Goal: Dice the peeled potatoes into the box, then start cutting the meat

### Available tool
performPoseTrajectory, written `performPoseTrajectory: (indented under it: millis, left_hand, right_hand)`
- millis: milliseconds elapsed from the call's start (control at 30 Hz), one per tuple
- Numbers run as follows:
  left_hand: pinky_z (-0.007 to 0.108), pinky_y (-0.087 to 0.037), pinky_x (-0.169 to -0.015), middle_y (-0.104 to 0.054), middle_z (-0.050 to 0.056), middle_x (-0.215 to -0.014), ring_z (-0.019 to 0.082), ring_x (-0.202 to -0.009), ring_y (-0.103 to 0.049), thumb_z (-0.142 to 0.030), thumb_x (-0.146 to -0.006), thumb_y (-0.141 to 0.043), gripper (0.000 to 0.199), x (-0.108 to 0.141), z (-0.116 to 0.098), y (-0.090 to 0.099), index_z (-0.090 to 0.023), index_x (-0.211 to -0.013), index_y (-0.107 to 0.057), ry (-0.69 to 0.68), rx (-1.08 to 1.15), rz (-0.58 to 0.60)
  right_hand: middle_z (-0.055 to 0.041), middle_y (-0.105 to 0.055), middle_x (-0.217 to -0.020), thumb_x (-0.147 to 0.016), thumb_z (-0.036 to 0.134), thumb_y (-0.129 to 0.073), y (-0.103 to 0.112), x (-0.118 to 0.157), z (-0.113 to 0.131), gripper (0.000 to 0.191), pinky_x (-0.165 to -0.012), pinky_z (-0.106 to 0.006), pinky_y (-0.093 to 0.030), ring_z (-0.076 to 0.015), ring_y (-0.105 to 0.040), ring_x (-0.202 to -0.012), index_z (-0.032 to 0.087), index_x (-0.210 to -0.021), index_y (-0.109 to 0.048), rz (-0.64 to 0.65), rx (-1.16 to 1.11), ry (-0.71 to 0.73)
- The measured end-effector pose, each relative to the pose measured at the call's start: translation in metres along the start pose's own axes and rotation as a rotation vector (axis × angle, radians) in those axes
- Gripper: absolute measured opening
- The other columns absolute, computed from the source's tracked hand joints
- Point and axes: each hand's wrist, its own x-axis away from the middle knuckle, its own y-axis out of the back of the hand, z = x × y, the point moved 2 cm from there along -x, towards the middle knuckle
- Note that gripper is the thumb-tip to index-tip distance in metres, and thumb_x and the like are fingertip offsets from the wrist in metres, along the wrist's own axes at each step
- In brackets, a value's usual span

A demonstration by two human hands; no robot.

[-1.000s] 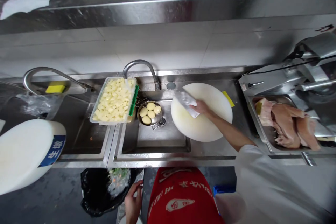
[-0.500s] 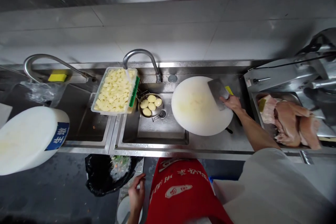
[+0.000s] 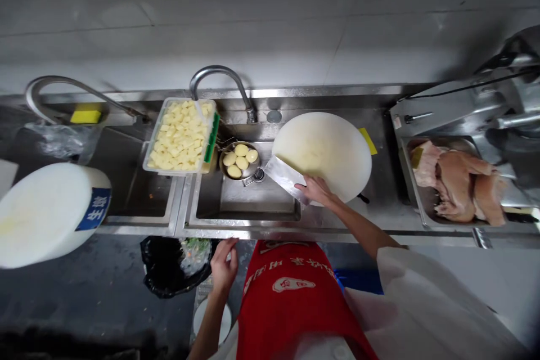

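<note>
A wide-bladed cleaver (image 3: 287, 178) is in my right hand (image 3: 317, 189), its blade over the lower left edge of the round white cutting board (image 3: 333, 149). The board's surface looks wet, with a faint yellowish patch. My left hand (image 3: 224, 263) hangs below the counter's front edge, fingers loosely curled and apart, holding nothing. Left of the board, a metal bowl (image 3: 256, 167) with several peeled potatoes (image 3: 242, 149) sits in the sink (image 3: 257, 202). A clear container (image 3: 145, 164) heaped with pale cut pieces (image 3: 181, 135) stands under the faucet (image 3: 219, 70).
A second thick round board (image 3: 42, 214) lies at the left near another faucet (image 3: 63, 81). Below the counter is a black-lined bin (image 3: 162, 270). At the right, a metal tray (image 3: 426, 208) holds large pieces of raw meat (image 3: 458, 185). A yellow cloth (image 3: 368, 141) lies behind the board.
My right hand and the cleaver have moved from the board's right side to its lower left edge. My left hand has risen towards the counter's edge. The view has shifted slightly.
</note>
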Motion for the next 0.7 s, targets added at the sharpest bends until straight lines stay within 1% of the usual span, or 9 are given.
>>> performPoseTrajectory:
  millis: [67, 133, 200, 267, 333, 400, 500, 567, 700]
  left_hand:
    - [0.038, -0.051, -0.099, -0.074, 0.010, -0.108, 0.021, -0.109, -0.068, -0.022, -0.099, -0.039, 0.033, -0.030, -0.041, -0.009, -0.019, -0.111, -0.070, -0.203, -0.047, 0.026]
    - [0.048, -0.036, -0.116, -0.062, 0.013, -0.139, 0.024, -0.138, -0.050, -0.025, -0.102, -0.037, 0.041, -0.057, -0.075, -0.028, -0.021, -0.138, -0.057, -0.334, -0.139, 0.211]
    - [0.055, -0.024, -0.122, -0.041, 0.015, -0.157, 0.026, -0.152, -0.029, -0.039, -0.103, -0.037, 0.055, -0.075, -0.095, -0.051, -0.018, -0.155, -0.035, -0.428, -0.219, 0.395]
    - [0.060, -0.016, -0.123, -0.025, 0.017, -0.164, 0.027, -0.156, -0.016, -0.052, -0.102, -0.036, 0.072, -0.083, -0.095, -0.069, -0.015, -0.161, -0.017, -0.463, -0.271, 0.520]
    - [0.063, -0.011, -0.123, -0.018, 0.018, -0.166, 0.027, -0.157, -0.012, -0.059, -0.101, -0.034, 0.079, -0.085, -0.078, -0.077, -0.015, -0.162, -0.009, -0.439, -0.305, 0.587]
    - [0.066, -0.009, -0.122, -0.018, 0.017, -0.166, 0.028, -0.157, -0.013, -0.058, -0.101, -0.031, 0.077, -0.083, -0.052, -0.074, -0.017, -0.162, -0.008, -0.348, -0.337, 0.604]
    - [0.069, -0.013, -0.119, -0.019, 0.018, -0.166, 0.031, -0.156, -0.013, -0.047, -0.104, -0.027, 0.068, -0.080, -0.025, -0.056, -0.018, -0.162, -0.007, -0.122, -0.385, 0.510]
    - [0.069, -0.013, -0.119, -0.017, 0.018, -0.166, 0.031, -0.157, -0.009, -0.043, -0.104, -0.027, 0.067, -0.078, -0.028, -0.046, -0.018, -0.162, -0.005, -0.063, -0.375, 0.442]
    - [0.061, -0.011, -0.123, -0.019, 0.016, -0.167, 0.029, -0.157, -0.008, -0.045, -0.104, -0.032, 0.066, -0.098, -0.060, -0.044, -0.021, -0.162, -0.013, -0.180, -0.216, 0.368]
  right_hand:
    - [-0.0180, -0.073, -0.111, -0.101, 0.055, -0.041, -0.007, -0.001, 0.030, 0.053, -0.088, -0.031, -0.046, -0.0289, -0.068, -0.105, 0.011, -0.120, -0.064, -0.005, -0.042, 0.027]
    - [-0.0188, -0.073, -0.111, -0.104, 0.051, -0.036, -0.012, -0.002, 0.054, 0.052, -0.087, -0.030, -0.046, -0.0282, -0.069, -0.106, 0.010, -0.121, -0.064, -0.014, -0.098, 0.026]
    - [-0.0191, -0.072, -0.113, -0.106, 0.048, -0.032, -0.015, -0.005, 0.071, 0.053, -0.086, -0.028, -0.045, -0.0272, -0.068, -0.108, 0.009, -0.121, -0.063, -0.010, -0.156, 0.031]
    - [-0.0195, -0.072, -0.115, -0.106, 0.046, -0.032, -0.015, -0.007, 0.081, 0.052, -0.086, -0.026, -0.045, -0.0261, -0.067, -0.111, 0.008, -0.122, -0.064, 0.000, -0.200, 0.032]
    - [-0.0197, -0.072, -0.117, -0.106, 0.044, -0.034, -0.014, -0.007, 0.082, 0.050, -0.087, -0.025, -0.045, -0.0252, -0.067, -0.113, 0.007, -0.123, -0.064, -0.006, -0.236, 0.027]
    - [-0.0196, -0.072, -0.115, -0.105, 0.044, -0.036, -0.012, -0.007, 0.077, 0.050, -0.086, -0.024, -0.046, -0.0248, -0.068, -0.111, 0.007, -0.123, -0.064, -0.008, -0.273, 0.001]
    - [-0.0194, -0.074, -0.107, -0.104, 0.047, -0.034, -0.010, -0.007, 0.065, 0.054, -0.082, -0.026, -0.048, -0.0257, -0.070, -0.102, 0.007, -0.124, -0.064, -0.012, -0.311, -0.072]
    - [-0.0201, -0.073, -0.109, -0.104, 0.046, -0.033, -0.010, -0.008, 0.060, 0.054, -0.085, -0.027, -0.048, -0.0267, -0.069, -0.106, 0.007, -0.124, -0.064, -0.043, -0.304, -0.108]
    - [-0.0200, -0.071, -0.116, -0.102, 0.042, -0.036, -0.011, -0.011, 0.053, 0.050, -0.093, -0.028, -0.046, -0.0268, -0.064, -0.115, 0.008, -0.121, -0.066, -0.088, -0.307, -0.090]
